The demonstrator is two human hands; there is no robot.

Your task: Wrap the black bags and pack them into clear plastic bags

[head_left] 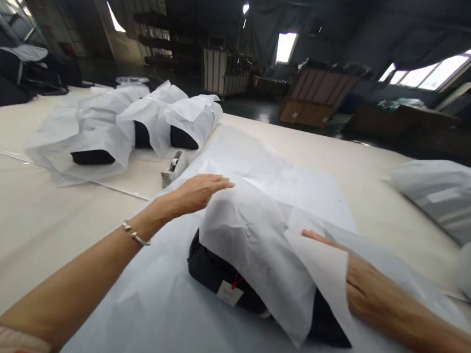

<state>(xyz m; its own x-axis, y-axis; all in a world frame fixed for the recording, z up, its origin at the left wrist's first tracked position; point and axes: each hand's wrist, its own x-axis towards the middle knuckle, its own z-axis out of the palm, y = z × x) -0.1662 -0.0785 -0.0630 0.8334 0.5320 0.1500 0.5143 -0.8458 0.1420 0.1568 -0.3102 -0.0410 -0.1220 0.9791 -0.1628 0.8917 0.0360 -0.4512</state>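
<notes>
A black bag-like item (210, 269) with a white tag (230, 293) on a red string lies in front of me, mostly covered by a sheet of thin white paper (257, 235). My left hand (204, 191) is stretched out flat at the far left edge of that paper, its fingers straight and holding nothing. At the right side, my right hand (323, 240) reaches behind a flap of the paper; most of its fingers are hidden. Beneath the item, larger white sheets (156, 310) are spread over the table.
Several black items in white paper wrapping (102, 116) stand at the back left of the cream table (11, 212). Near them lies a small grey-white object (174, 169). More wrapped bundles (447, 196) sit at the right. Cardboard boxes (308, 112) are on the floor beyond.
</notes>
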